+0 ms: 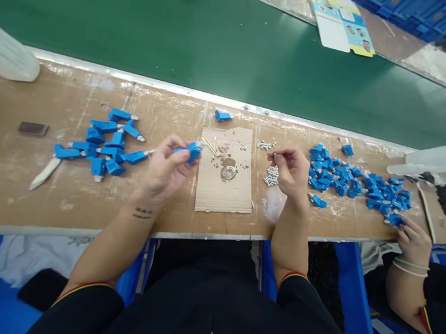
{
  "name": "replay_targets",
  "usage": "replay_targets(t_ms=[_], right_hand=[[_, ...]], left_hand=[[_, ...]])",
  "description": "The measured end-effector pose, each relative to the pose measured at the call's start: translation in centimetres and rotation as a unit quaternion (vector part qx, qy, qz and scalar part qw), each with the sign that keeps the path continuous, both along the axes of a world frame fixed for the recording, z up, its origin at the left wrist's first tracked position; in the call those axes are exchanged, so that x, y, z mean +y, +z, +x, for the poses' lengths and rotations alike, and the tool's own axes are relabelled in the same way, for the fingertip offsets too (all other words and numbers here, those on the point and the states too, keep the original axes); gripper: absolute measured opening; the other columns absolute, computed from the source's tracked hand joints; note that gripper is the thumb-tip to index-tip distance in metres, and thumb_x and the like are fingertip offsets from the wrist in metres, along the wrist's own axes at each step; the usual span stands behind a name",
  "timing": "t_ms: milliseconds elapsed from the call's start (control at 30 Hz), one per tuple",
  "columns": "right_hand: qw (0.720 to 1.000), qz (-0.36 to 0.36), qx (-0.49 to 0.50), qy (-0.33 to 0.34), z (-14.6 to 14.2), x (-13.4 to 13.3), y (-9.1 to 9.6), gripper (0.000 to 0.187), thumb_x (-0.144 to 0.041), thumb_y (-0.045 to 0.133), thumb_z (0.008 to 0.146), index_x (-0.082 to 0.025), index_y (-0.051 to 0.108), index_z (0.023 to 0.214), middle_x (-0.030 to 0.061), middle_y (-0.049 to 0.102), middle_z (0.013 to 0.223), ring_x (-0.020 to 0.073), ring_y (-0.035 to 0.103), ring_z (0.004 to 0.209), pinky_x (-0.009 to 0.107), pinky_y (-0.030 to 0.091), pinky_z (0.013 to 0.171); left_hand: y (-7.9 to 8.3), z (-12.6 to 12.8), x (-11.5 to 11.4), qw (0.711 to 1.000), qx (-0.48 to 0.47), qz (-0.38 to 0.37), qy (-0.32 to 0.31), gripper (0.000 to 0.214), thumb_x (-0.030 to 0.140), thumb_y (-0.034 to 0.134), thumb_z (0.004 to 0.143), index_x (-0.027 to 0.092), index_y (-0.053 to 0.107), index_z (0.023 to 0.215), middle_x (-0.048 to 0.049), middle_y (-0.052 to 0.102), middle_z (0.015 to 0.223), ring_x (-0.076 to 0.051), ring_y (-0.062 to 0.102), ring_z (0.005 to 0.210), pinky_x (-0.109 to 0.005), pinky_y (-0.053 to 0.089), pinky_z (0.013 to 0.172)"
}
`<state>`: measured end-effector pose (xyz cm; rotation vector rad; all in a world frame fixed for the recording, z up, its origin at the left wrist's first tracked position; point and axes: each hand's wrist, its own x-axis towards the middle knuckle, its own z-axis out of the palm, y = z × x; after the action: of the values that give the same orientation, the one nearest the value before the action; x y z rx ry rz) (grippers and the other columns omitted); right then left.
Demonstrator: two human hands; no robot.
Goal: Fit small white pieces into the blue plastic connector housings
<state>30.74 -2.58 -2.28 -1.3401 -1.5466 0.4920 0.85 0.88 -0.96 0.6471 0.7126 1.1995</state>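
Left hand (165,170) gripped one blue part (191,151) above bench (16,173), beside cardboard (225,187). Right hand (291,172) pinched narrow over white bits (272,175), contents unclear. Roughly twelve assembled parts (102,146) lay left; loose pile (355,184) right, uncountable.

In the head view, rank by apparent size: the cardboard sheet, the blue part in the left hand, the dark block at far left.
1. cardboard sheet
2. and 3. blue part and dark block: look alike, not ranked.

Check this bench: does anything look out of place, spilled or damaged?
One blue part lies alone at the bench's far edge, apart from both piles. The cardboard sheet carries dark stains and a glossy wet-looking ring. White smears mark the wooden bench itself. Nothing looks broken.
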Motion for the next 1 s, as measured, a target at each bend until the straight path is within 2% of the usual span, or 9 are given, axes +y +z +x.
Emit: replay_targets(t_ms=[133, 267, 367, 433, 567, 700, 867, 933, 1000], right_hand=[[0.992, 0.097, 0.008, 0.083, -5.5, -1.1, 1.6, 0.015, -0.017, 0.064, 0.102, -0.027, 0.074, 0.103, 0.0003, 0.079, 0.094, 0.0142, 0.075, 0.085, 0.029, 0.061, 0.073], [0.981, 0.141, -0.022, 0.131, -8.0, -1.5, 2.1, 0.022, -0.011, 0.066, 0.100, -0.028, 0.077, 0.106, 0.0006, 0.080, 0.097, 0.0142, 0.077, 0.089, 0.029, 0.064, 0.077], [0.979, 0.143, -0.010, 0.143, -8.3, -1.6, 1.8, 0.019, -0.013, 0.072, 0.097, -0.029, 0.077, 0.107, 0.0009, 0.080, 0.098, 0.0148, 0.078, 0.089, 0.029, 0.065, 0.075], [0.979, 0.145, 0.010, 0.145, -8.3, -1.6, 1.7, 0.017, -0.015, 0.076, 0.095, -0.028, 0.077, 0.106, 0.0009, 0.081, 0.097, 0.0147, 0.078, 0.086, 0.029, 0.065, 0.073], [0.976, 0.156, 0.028, 0.149, -8.5, -1.5, 1.5, 0.005, -0.023, 0.078, 0.096, -0.026, 0.075, 0.098, 0.0001, 0.081, 0.088, 0.0149, 0.078, 0.079, 0.029, 0.066, 0.070], [0.976, 0.162, 0.033, 0.141, -8.6, -1.5, 1.4, 0.003, -0.025, 0.077, 0.098, -0.027, 0.077, 0.100, -0.0004, 0.083, 0.085, 0.0145, 0.079, 0.075, 0.028, 0.066, 0.069], [0.983, 0.146, 0.020, 0.112, -8.0, -1.5, 1.5, 0.005, -0.025, 0.078, 0.097, -0.029, 0.081, 0.097, -0.0005, 0.083, 0.085, 0.0144, 0.078, 0.074, 0.028, 0.064, 0.065], [0.986, 0.122, 0.022, 0.111, -7.9, -1.5, 1.6, 0.008, -0.023, 0.077, 0.097, -0.029, 0.083, 0.098, -0.0006, 0.084, 0.087, 0.0141, 0.078, 0.075, 0.027, 0.064, 0.066], [0.987, 0.095, 0.024, 0.126, -7.9, -1.6, 1.6, 0.012, -0.020, 0.076, 0.097, -0.030, 0.083, 0.101, -0.0002, 0.084, 0.090, 0.0140, 0.078, 0.077, 0.027, 0.065, 0.067]], left_hand=[[-0.5, 2.2, -1.5, 0.995, -0.036, -0.052, -0.079, 0.058, 0.036, 0.106, 0.057, 0.018, 0.053, 0.072, 0.0045, 0.074, 0.081, -0.009, 0.073, 0.070, -0.017, 0.061, 0.067], [-0.5, 2.6, -2.3, 0.989, -0.055, -0.048, -0.129, 0.058, 0.028, 0.104, 0.061, 0.019, 0.050, 0.077, 0.0031, 0.076, 0.086, -0.012, 0.079, 0.081, -0.019, 0.063, 0.080], [-0.3, 2.4, -2.4, 0.984, -0.074, -0.048, -0.154, 0.054, 0.019, 0.100, 0.066, 0.020, 0.050, 0.084, 0.0028, 0.076, 0.088, -0.014, 0.079, 0.087, -0.023, 0.064, 0.084], [-0.4, 2.4, -2.4, 0.981, -0.084, -0.048, -0.170, 0.050, 0.018, 0.097, 0.068, 0.021, 0.053, 0.093, 0.0023, 0.077, 0.089, -0.015, 0.077, 0.083, -0.024, 0.063, 0.078], [-0.9, 2.5, -2.4, 0.982, -0.071, -0.052, -0.170, 0.039, 0.031, 0.093, 0.076, 0.019, 0.061, 0.095, 0.0005, 0.073, 0.077, -0.014, 0.071, 0.070, -0.022, 0.054, 0.063], [-1.2, 2.6, -2.5, 0.985, -0.050, -0.024, -0.161, 0.045, 0.045, 0.097, 0.077, 0.017, 0.064, 0.090, -0.0021, 0.073, 0.074, -0.011, 0.063, 0.062, -0.020, 0.047, 0.058], [-0.6, 2.5, -2.3, 0.982, -0.068, -0.054, -0.170, 0.047, 0.042, 0.098, 0.076, 0.020, 0.064, 0.100, -0.0026, 0.076, 0.087, -0.013, 0.067, 0.068, -0.024, 0.052, 0.063], [-0.4, 2.4, -2.2, 0.979, -0.072, -0.083, -0.173, 0.046, 0.044, 0.096, 0.078, 0.020, 0.065, 0.102, -0.0012, 0.072, 0.085, -0.012, 0.065, 0.067, -0.022, 0.050, 0.060], [-0.4, 2.5, -2.2, 0.980, -0.064, -0.073, -0.174, 0.049, 0.045, 0.098, 0.074, 0.018, 0.068, 0.101, 0.0025, 0.062, 0.076, -0.009, 0.057, 0.061, -0.019, 0.043, 0.054]])
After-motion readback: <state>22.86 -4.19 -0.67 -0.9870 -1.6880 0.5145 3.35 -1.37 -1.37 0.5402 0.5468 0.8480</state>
